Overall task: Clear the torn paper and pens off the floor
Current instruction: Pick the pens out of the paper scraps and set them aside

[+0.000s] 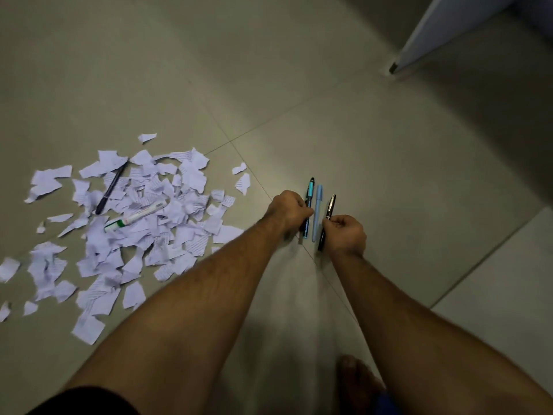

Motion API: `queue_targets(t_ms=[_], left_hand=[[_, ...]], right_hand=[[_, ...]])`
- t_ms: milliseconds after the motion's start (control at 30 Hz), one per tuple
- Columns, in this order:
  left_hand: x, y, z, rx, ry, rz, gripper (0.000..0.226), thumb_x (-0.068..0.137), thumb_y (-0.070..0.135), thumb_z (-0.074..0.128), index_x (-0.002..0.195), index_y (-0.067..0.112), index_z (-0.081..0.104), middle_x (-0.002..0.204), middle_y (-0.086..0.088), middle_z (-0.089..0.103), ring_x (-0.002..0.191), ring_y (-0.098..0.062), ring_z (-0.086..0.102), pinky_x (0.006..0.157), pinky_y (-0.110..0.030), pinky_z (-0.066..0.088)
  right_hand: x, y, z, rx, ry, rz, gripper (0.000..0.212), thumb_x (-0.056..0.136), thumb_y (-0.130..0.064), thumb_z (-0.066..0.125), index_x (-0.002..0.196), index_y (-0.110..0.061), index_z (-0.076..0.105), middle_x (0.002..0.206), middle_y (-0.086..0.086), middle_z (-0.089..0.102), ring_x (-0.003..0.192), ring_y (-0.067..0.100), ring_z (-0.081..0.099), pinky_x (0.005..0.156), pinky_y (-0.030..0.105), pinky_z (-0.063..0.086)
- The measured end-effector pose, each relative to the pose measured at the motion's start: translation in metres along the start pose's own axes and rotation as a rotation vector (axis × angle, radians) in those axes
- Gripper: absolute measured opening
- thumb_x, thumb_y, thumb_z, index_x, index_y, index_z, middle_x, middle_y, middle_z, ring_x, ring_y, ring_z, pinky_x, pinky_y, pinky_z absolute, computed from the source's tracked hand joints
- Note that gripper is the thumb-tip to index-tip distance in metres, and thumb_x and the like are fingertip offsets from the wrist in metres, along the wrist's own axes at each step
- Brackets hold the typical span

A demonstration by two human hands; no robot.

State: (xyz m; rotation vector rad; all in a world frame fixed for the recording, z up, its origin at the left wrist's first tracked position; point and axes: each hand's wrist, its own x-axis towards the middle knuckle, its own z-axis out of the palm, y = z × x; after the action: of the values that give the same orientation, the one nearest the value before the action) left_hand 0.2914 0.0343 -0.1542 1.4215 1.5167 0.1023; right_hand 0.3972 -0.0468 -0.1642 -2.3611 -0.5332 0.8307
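Three pens lie side by side on the floor [374, 121] of pale matte tiles: a teal-and-black pen [308, 196], a light blue pen [317, 205] and a black pen [328, 209]. The left hand [288, 209] pinches the teal-and-black pen; the right hand [347, 233] pinches the black pen. Well apart lies a heap of torn paper [143, 223], ragged white scraps, with a dark pen [111, 187] and a white marker [136, 217] on it. A white panel [443, 31] stands at the far corner.

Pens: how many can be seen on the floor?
5. Teal pen at left hand, light blue pen beside it, black pen at right hand; dark pen and white marker on paper scraps, which may hide more.
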Motion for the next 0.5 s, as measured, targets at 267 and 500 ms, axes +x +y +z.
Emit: queue_targets(t_ms=[267, 500], left_hand=[[0.006, 0.015, 0.024, 0.124, 0.125, 0.027, 0.029, 0.086, 0.035, 0.069, 0.099, 0.009, 0.071, 0.098, -0.007, 0.073, 0.088, -0.025, 0.068, 0.076, -0.032, 0.055], [-0.017, -0.024, -0.016, 0.045, 0.209, 0.026, 0.018, 0.086, 0.029, 0.062, 0.089, 0.014, 0.073, 0.093, -0.005, 0.074, 0.086, -0.024, 0.066, 0.075, -0.026, 0.049]], right_hand=[[0.013, -0.005, -0.001, -0.047, 0.041, 0.030, 0.020, 0.087, -0.022, 0.064, 0.105, -0.015, 0.071, 0.105, 0.007, 0.071, 0.097, 0.029, 0.065, 0.072, 0.023, 0.039], [-0.027, -0.034, 0.030, 0.082, 0.054, -0.099, 0.020, 0.089, -0.018, 0.060, 0.103, -0.017, 0.073, 0.106, 0.010, 0.073, 0.097, 0.030, 0.067, 0.077, 0.023, 0.045]])
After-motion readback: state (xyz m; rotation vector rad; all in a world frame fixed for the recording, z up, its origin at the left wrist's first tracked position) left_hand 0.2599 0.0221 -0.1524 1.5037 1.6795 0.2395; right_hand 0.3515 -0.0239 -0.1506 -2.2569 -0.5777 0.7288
